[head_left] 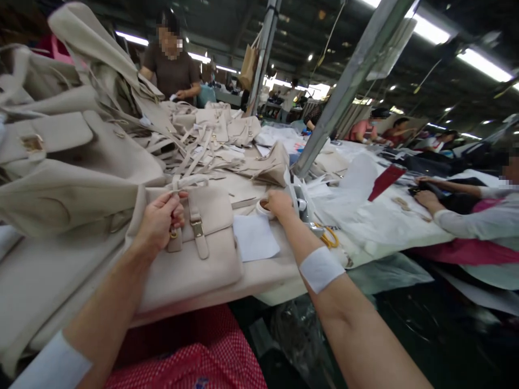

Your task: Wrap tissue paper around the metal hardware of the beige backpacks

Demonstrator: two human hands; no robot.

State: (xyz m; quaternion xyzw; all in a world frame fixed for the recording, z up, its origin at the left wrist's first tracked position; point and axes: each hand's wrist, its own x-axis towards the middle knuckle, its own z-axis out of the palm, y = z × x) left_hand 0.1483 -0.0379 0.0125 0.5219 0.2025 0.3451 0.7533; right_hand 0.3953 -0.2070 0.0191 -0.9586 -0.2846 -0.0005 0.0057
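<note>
A beige handbag [214,227] with a flap, a buckled strap [197,229] and a small hanging tag [174,243] lies on the table in front of me. My left hand [164,216] is closed in a pinch on a thin beige strap [190,182] over the bag's left part. To the right, my right hand [279,204] has its fingers curled at the mouth of a small round white tub [264,209]. Its fingertips are partly hidden, so what they hold does not show. A white paper sheet [255,237] lies between the bag and my right wrist.
Large beige bags [73,162] are piled at left, with more bags and straps [219,127] behind. A slanted metal post [336,86] rises beyond my right hand, near a yellow cord [330,236]. Co-workers sit or stand around; one person's hands [425,194] work at far right.
</note>
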